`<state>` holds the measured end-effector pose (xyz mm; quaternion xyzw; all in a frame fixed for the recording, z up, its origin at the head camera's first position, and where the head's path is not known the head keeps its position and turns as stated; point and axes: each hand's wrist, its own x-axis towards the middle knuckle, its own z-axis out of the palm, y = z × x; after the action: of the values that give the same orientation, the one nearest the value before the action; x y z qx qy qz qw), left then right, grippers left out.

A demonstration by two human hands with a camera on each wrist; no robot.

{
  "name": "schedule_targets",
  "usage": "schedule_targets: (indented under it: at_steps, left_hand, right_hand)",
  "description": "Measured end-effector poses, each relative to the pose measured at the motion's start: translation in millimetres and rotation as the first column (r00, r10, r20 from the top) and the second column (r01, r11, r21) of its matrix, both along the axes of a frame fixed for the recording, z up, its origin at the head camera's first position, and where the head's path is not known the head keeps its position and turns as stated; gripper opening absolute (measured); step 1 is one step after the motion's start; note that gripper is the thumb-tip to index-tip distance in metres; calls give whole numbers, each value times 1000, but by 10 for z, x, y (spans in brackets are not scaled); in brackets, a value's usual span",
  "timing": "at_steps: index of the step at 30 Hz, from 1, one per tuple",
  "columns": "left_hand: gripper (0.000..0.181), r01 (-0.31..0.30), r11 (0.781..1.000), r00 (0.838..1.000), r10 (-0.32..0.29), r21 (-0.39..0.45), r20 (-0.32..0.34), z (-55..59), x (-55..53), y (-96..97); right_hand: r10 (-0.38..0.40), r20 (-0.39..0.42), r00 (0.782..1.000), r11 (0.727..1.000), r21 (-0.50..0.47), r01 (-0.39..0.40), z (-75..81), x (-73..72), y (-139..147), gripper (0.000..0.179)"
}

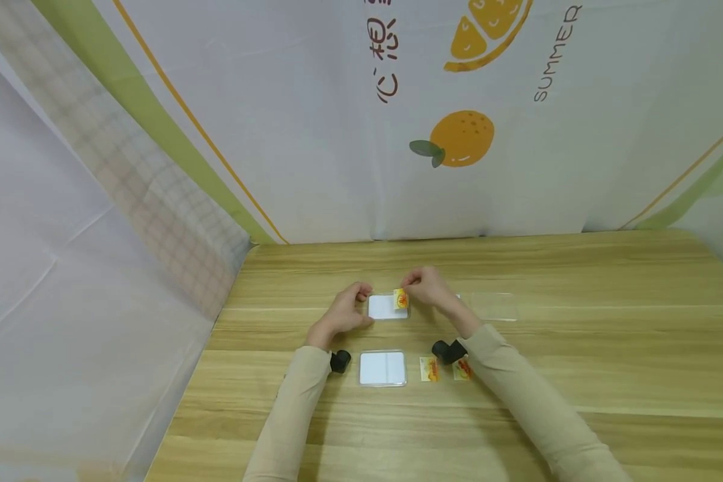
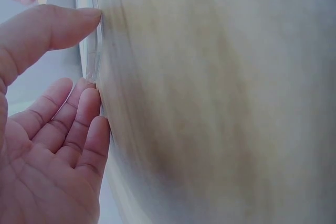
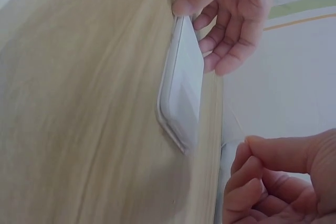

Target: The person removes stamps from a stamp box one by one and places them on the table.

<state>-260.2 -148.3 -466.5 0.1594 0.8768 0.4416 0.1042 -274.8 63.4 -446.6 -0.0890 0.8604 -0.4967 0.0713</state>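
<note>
Between its thumb and fingers my left hand [image 1: 346, 311] holds the left end of a flat clear case with a white insert [image 1: 381, 307], which lies on the table. The left wrist view has the thumb and fingertips of that hand [image 2: 58, 150] at the edge of the case [image 2: 92, 45]. Above the case's right end, my right hand [image 1: 430, 288] pinches a small yellow-and-red stamp [image 1: 400, 299] by its upper part. In the right wrist view, the right hand [image 3: 283, 177] is apart from the case [image 3: 181, 82], with thumb and index finger pressed together.
Nearer on the wooden table [image 1: 554, 375] lies another clear case with a divided white insert [image 1: 373, 368]. To its right are two stamps, one [image 1: 429, 369] in full view and another [image 1: 461, 370] partly behind the right sleeve. A transparent cover [image 1: 495, 306] lies right of the right hand.
</note>
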Motion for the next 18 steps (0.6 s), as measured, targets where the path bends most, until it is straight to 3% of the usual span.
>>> schedule_targets:
  at_steps: [18]
  left_hand:
    - [60, 6, 1000, 1000, -6, -13, 2, 2, -3, -10]
  right_hand:
    - [-8, 19, 1000, 1000, -10, 8, 35, 23, 215, 10]
